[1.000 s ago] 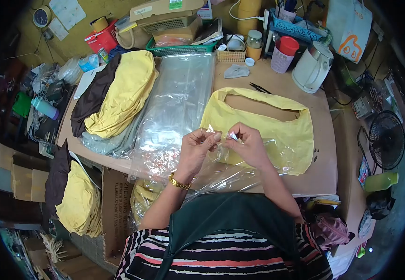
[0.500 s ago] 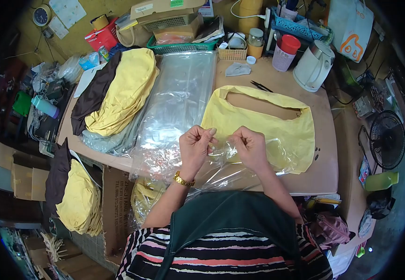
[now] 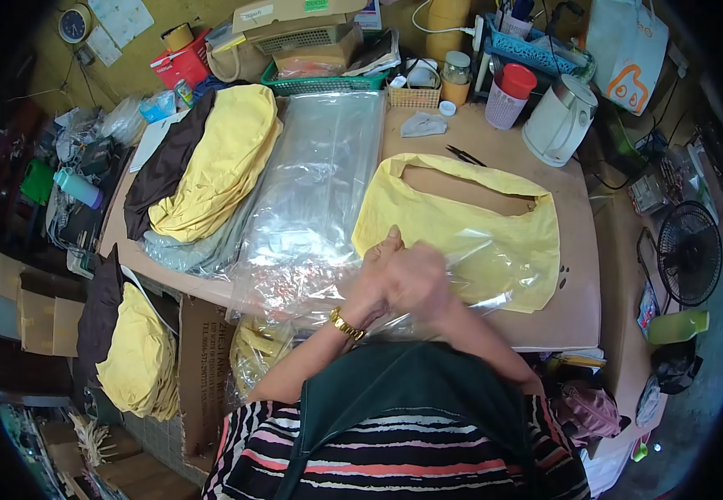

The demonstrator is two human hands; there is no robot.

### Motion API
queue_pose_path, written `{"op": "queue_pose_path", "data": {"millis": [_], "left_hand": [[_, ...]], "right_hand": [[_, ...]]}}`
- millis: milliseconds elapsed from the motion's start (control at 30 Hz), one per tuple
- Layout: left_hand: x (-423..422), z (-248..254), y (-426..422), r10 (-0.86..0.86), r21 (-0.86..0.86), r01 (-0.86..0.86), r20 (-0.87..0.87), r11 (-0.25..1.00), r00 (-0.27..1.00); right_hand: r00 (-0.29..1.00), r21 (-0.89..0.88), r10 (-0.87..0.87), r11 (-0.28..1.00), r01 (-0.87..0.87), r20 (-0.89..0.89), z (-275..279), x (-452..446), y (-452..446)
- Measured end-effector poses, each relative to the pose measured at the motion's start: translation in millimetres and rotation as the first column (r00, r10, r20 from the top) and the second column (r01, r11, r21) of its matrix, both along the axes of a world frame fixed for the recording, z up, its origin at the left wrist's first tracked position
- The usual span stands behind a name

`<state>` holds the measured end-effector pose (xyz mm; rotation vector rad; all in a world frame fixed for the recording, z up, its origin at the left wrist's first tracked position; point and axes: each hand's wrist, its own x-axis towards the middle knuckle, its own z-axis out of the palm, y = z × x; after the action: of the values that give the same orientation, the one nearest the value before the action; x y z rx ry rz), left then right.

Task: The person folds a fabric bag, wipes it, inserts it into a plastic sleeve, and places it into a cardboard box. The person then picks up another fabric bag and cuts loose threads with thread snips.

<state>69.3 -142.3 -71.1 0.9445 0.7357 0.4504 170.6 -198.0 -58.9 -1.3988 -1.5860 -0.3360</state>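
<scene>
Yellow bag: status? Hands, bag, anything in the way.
Left hand and right hand overlapping in view, right blurred, grip unclear. Yellow bag flat on table, strap toward far side. Clear film over its near part; hands hide its near-left corner.

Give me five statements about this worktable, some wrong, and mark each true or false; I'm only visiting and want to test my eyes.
1. A gold-coloured metal band circles the left wrist. True.
2. The bare left hand and bare right hand are held wide apart. False: they overlap in this view.
3. A flat yellow cloth bag lies on the brown tabletop. True.
4. The white plastic kettle stands left of the bag. False: the kettle is at the tabletop's far right corner.
5. Clear plastic sheeting lies between the bag and a yellow cloth bundle. True.
</scene>
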Motion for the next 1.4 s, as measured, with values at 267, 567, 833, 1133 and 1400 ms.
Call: {"op": "queue_pose_path", "data": {"millis": [267,567,833,1133,1400], "left_hand": [[-24.7,19.4,21.8,0.041,0.341,-0.117,0.221,0.933,0.974],[-26.3,-0.7,26.9,0.101,0.38,-0.151,0.147,0.913,0.984],[-22.2,11.3,21.5,0.131,0.483,-0.198,0.168,0.853,0.977],[-26.8,9.4,26.4,-0.052,0.712,0.007,0.041,0.702,0.998],[-24.7,7.1,23.9,-0.258,0.28,0.121,0.529,0.952,0.809]], "right_hand": [[0.54,-0.177,0.03,0.929,-0.326,-0.841,2.2,25.4,-9.7],[0.923,-0.301,-0.004,0.946,-0.121,-0.385,0.4,28.2,-17.5],[0.805,-0.15,0.003,0.982,-0.114,-0.593,7.0,18.7,-11.4],[0.961,-0.164,-0.097,0.985,0.054,-0.26,4.4,20.6,-14.4],[0.508,0.109,0.291,0.928,-0.357,-0.81,0.2,39.3,-12.8]]}}
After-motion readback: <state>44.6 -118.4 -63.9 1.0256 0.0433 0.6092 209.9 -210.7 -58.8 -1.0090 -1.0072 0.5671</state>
